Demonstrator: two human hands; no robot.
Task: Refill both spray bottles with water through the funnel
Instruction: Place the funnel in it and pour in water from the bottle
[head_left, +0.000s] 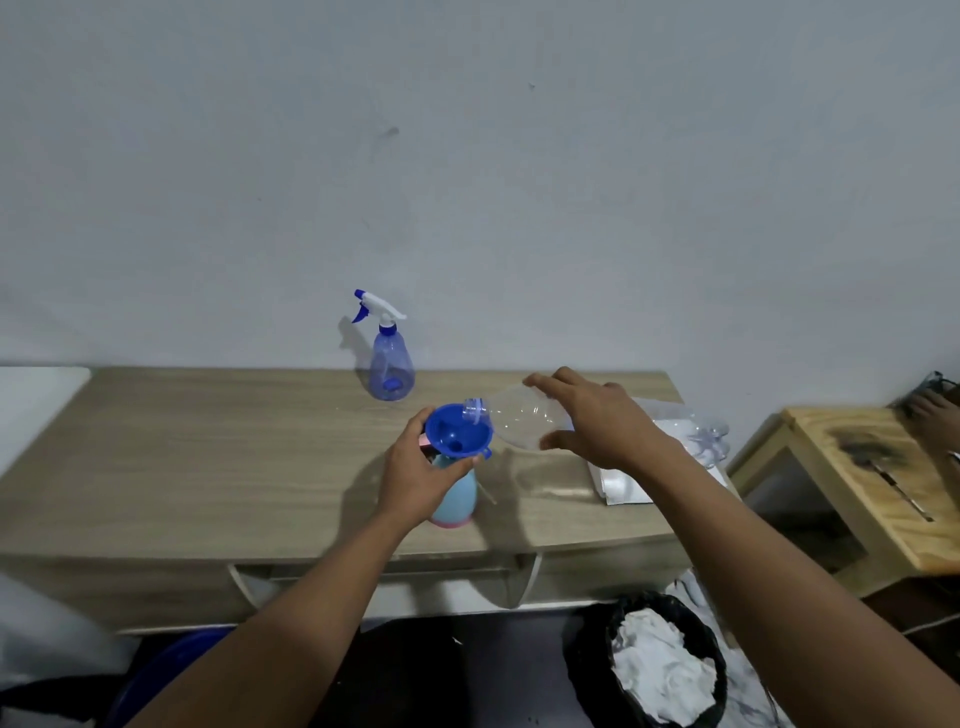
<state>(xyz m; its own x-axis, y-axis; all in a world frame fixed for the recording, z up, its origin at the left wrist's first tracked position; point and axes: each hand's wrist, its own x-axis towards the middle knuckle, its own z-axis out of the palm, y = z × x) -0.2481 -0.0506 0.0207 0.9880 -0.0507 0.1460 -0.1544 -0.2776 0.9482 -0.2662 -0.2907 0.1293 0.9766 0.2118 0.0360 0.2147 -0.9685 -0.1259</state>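
Now pouring, near the centre of the frame. Left hand wrapped around the neck of the pale blue spray bottle, apparently to pin the blue funnel upright in its mouth and stop the light bottle tipping. Right hand closed over the clear plastic water bottle, fingers on top and thumb beneath, tilted nearly flat so that its open mouth hangs just over the funnel's rim, probably for a slow, controlled stream. Hardly any water visible inside. Behind, toward upper centre, the darker blue spray bottle, standing on the wooden counter against the wall with its trigger head screwed on, well apart and out of the way.
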